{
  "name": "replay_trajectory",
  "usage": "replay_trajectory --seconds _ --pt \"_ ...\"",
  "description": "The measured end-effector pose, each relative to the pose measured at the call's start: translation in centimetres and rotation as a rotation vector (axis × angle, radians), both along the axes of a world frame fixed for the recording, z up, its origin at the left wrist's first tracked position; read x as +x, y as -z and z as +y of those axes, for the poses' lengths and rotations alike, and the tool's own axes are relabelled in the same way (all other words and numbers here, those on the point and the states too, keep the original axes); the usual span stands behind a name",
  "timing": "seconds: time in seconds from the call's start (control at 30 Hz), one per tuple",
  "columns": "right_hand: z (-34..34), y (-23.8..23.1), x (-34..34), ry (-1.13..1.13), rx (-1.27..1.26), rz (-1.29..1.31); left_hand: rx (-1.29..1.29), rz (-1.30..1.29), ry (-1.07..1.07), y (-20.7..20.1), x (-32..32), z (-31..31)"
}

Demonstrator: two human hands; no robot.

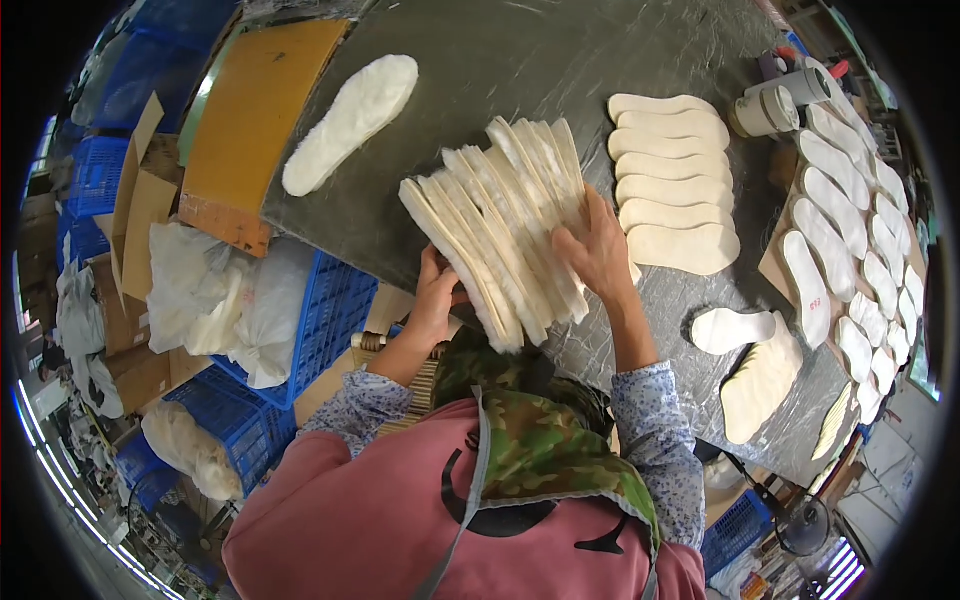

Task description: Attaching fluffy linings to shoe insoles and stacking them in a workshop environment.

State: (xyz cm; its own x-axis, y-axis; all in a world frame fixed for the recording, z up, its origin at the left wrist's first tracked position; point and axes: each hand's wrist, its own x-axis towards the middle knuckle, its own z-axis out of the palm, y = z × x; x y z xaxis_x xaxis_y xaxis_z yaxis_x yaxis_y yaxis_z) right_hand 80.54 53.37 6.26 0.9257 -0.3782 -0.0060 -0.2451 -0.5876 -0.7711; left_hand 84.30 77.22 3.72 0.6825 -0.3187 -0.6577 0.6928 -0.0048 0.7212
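Note:
A fanned stack of fluffy cream insoles (500, 225) stands on edge between my two hands, over the near edge of the grey table. My left hand (437, 298) is closed round the stack's left side, its fingertips partly hidden behind it. On the opposite side my right hand (597, 248) grips the stack, thumb toward me and fingers along the outer insole. One white fleece insole (350, 125) lies alone at the far left of the table. To the right of my right hand, overlapping insoles (680, 248) form a column with their smooth sides up.
A board (822, 235) covered with many pale insoles lies at the right, beside cans (765, 112). Nearer me is a small overlapping pile of insoles (762, 390). Left of the table are an orange-yellow board (255, 120), blue crates (335, 310) with plastic bags, and cardboard boxes (150, 210).

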Motion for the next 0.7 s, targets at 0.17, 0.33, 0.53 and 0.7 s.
replay_trajectory --seconds 0.17,0.33,0.53,0.7 --pt "1.0 -0.1 1.2 0.101 -0.066 0.088 -0.009 -0.030 -0.028 0.9 -0.3 0.1" --pt "1.3 0.9 2.0 0.163 -0.167 0.094 -0.074 0.043 0.020 -0.4 -0.2 -1.4" --pt "3.4 -2.2 1.4 -0.076 -0.092 0.259 -0.095 0.108 -0.078 -0.1 -1.0 -2.3" --pt "6.1 -2.4 1.7 -0.229 -0.335 0.297 -0.128 0.145 -0.083 -0.1 -0.9 -1.9"
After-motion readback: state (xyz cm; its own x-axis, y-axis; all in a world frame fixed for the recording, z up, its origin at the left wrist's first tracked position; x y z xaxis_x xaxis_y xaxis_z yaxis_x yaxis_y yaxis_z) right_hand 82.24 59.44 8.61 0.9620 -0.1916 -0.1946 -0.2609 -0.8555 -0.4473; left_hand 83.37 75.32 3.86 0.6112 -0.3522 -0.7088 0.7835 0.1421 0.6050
